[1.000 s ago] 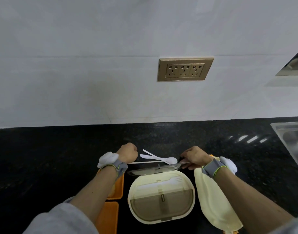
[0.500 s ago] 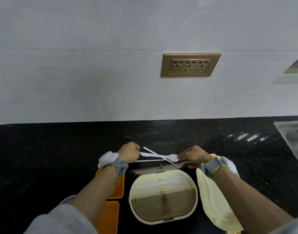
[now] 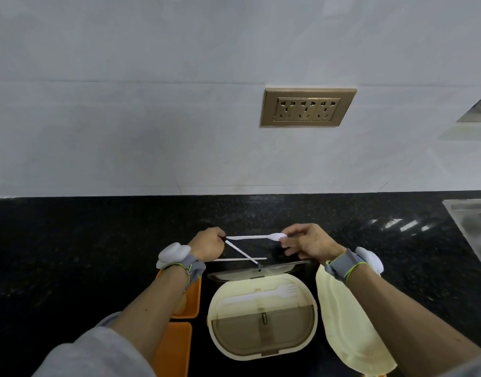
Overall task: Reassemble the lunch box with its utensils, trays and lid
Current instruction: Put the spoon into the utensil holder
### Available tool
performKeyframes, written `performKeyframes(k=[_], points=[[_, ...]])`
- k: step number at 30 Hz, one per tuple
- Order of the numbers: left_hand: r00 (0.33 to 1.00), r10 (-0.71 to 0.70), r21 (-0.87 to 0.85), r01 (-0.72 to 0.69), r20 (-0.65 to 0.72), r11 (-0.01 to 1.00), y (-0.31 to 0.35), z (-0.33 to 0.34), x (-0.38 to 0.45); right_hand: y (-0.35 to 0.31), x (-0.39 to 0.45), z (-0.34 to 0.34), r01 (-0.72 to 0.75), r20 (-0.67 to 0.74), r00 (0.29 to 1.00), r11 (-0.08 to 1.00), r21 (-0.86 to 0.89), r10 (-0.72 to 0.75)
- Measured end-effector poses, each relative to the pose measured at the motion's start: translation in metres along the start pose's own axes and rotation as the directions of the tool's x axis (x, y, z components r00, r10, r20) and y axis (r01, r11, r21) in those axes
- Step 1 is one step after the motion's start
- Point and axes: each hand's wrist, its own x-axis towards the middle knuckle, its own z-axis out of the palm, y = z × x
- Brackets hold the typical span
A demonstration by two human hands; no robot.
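White spoon (image 3: 257,237) — slim, glossy — pinched between both hands.

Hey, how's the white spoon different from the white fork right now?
The spoon is up in the air, held at its handle by the left hand and at its bowl by the right hand; the fork lies untouched in the lunch box. The spoon ends in a rounded bowl, the fork in tines. Both are white, with heads pointing right.

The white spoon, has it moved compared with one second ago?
Yes. The spoon is now lifted off the counter, held between left hand and right hand, above the lunch box.
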Motion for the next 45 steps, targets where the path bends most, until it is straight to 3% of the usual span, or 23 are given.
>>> performKeyframes(k=[4,18,22,31,36,40,45], points=[[0.996,0.028,0.004,-0.028,-0.089,1.000,0.006,-0.006,-0.009,-0.003,-0.006,-0.004,0.070,0.010,0.997,0.997,0.012,-0.070],[0.961,0.110,-0.068,-0.131,-0.253,0.989,0.023,-0.021,-0.051,-0.023,-0.031,-0.010,0.261,-0.276,0.929,0.965,0.014,-0.247],[0.938,0.112,-0.164,-0.173,-0.327,0.971,0.031,-0.021,-0.070,-0.026,-0.050,-0.011,0.306,-0.270,0.920,0.951,0.042,-0.284],[0.888,0.180,-0.272,-0.314,-0.424,0.909,0.051,-0.020,-0.108,-0.028,-0.078,-0.010,0.391,-0.233,0.883,0.913,-0.115,-0.407],[0.891,0.285,-0.172,-0.362,-0.354,0.916,0.052,-0.019,-0.126,-0.026,-0.093,-0.009,0.411,-0.194,0.881,0.901,-0.139,-0.432],[0.894,0.414,-0.079,-0.431,-0.171,0.899,0.056,-0.011,-0.145,-0.021,-0.099,-0.005,0.431,-0.176,0.876,0.893,-0.132,-0.449],[0.917,0.398,-0.026,-0.397,0.040,0.918,0.059,0.003,-0.155,-0.008,-0.108,0.003,0.431,-0.163,0.886,0.901,-0.056,-0.434]])
